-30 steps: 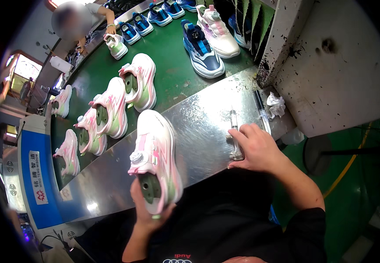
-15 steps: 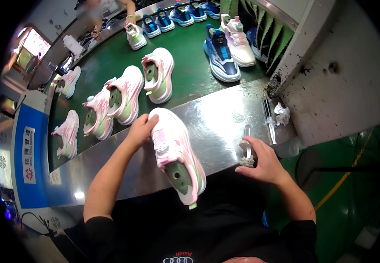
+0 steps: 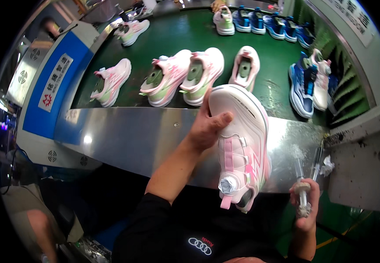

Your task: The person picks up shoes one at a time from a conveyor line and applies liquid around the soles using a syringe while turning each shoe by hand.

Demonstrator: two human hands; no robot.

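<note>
My left hand [image 3: 205, 129] grips a pink and white sneaker [image 3: 242, 127] by its forefoot. The sneaker hangs in front of me over the metal ledge, toe away from me and heel toward me. A round, silvery-wrapped dial [image 3: 228, 185] shows on its tongue, above a pink pull loop. My right hand [image 3: 309, 210] is closed around a clear syringe [image 3: 302, 190] crusted with beige residue, its barrel pointing away over the ledge. Just beyond lie a second syringe [image 3: 317, 161] and a crumpled white tissue [image 3: 327, 165].
Several pink and white sneakers [image 3: 168, 79] stand on the green belt [image 3: 155, 41] beyond the metal ledge [image 3: 133, 131]. Blue sneakers [image 3: 301, 90] are at the right and far side. A grey wall [image 3: 361, 175] bounds the right. Another person's hand [image 3: 217, 5] touches a far shoe.
The view has swung left. My left hand has raised and turned the sneaker so its upper and side face me. My right hand has lifted the syringe and closed around it.
</note>
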